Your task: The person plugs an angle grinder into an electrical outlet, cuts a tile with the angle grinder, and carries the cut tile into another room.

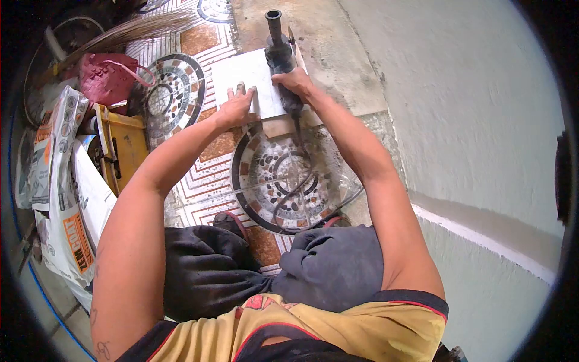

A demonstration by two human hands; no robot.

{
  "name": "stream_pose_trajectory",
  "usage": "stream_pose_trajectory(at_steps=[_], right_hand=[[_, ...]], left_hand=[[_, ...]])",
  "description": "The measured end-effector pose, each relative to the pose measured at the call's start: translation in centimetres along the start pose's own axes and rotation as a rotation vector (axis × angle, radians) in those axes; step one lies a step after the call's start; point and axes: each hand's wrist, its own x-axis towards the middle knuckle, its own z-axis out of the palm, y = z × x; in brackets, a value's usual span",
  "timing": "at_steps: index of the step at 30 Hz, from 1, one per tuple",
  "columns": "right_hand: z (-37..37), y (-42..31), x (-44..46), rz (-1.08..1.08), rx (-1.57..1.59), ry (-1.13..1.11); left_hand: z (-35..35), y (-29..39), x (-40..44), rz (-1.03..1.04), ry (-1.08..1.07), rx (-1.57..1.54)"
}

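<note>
My right hand (294,83) is wrapped round the body of a dark angle grinder (279,57). Its round side handle (274,25) points away from me, and a thin disc (292,40) shows nearly edge-on at its right. Beneath the tool lies a white tile (232,75) on the floor. With fingers spread, my left hand (238,107) rests on the tile's near left part. A brownish flat piece (278,127) sticks out under the tile's near edge. Where the disc meets the tile is hidden behind the tool.
The power cord (300,136) loops over the patterned floor (202,181) near my feet. At left stand a yellow container (129,142), a printed sack (63,199), a pink bag (105,78) and a broom (123,33). A grey wall (470,108) rises at right.
</note>
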Motion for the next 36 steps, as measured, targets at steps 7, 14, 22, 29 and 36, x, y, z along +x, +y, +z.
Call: stream_pose_trajectory(at_steps=[7,14,22,29,36], right_hand=[[0.3,1.0,-2.7,-0.056,-0.013,0.000],[-1.1,1.2,-7.3,-0.330,0.098,0.001],[-1.8,-3.1,-12.9,-0.177,0.562,-0.156],[-0.6,-2.0,-10.2,-0.247,0.539,-0.116],[0.2,-0.1,-6.9,-0.275,0.010,0.155]], left_hand=[[-0.2,-0.2,-0.1,0.035,0.017,0.021],[-1.9,0.6,1.5,-0.053,-0.147,-0.918],[-4.1,8.1,0.5,-0.145,-0.379,-2.033],[-5.0,6.9,1.2,-0.115,-0.455,-2.106],[-1.3,-1.9,3.5,0.176,0.083,-0.021]])
